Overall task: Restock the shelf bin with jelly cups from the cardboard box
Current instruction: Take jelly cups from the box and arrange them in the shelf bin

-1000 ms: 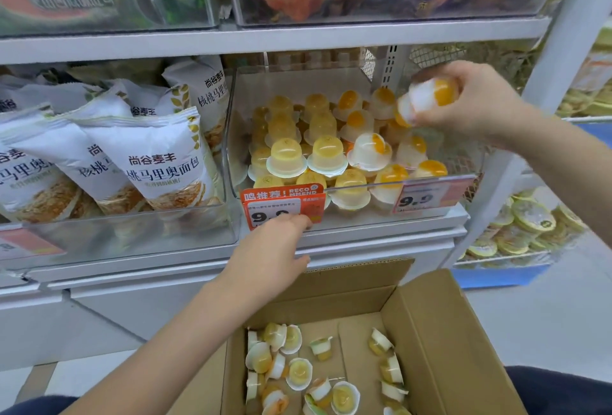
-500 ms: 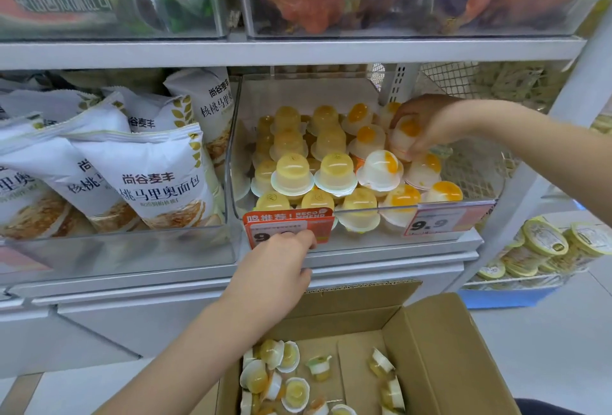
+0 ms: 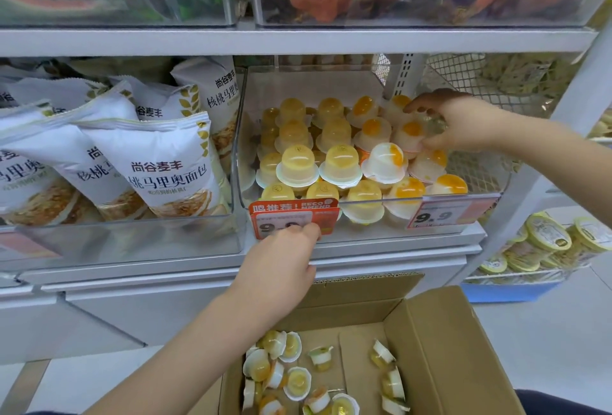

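Observation:
A clear shelf bin (image 3: 374, 232) holds several upturned jelly cups, yellow ones on the left and white ones with orange centres on the right. My right hand (image 3: 460, 119) reaches in over the bin's right side, fingers curled round a white-and-orange jelly cup (image 3: 412, 136) set among the back rows. My left hand (image 3: 281, 265) rests against the bin's front edge, fingertips on the orange price tag (image 3: 294, 219), holding nothing. Below, the open cardboard box (image 3: 447, 348) has several loose jelly cups (image 3: 281, 368) on its floor.
White snack bags (image 3: 165, 169) fill the bin to the left. A second price tag (image 3: 443, 214) reads 9.9. Wire mesh (image 3: 473, 76) backs the shelf on the right. An upper shelf (image 3: 298, 40) hangs close above. Yellow-lidded tubs (image 3: 546, 245) sit at the lower right.
My right hand carried the jelly cup down from above the bin's right side and lowered it among the back rows. The left hand stayed on the price tag.

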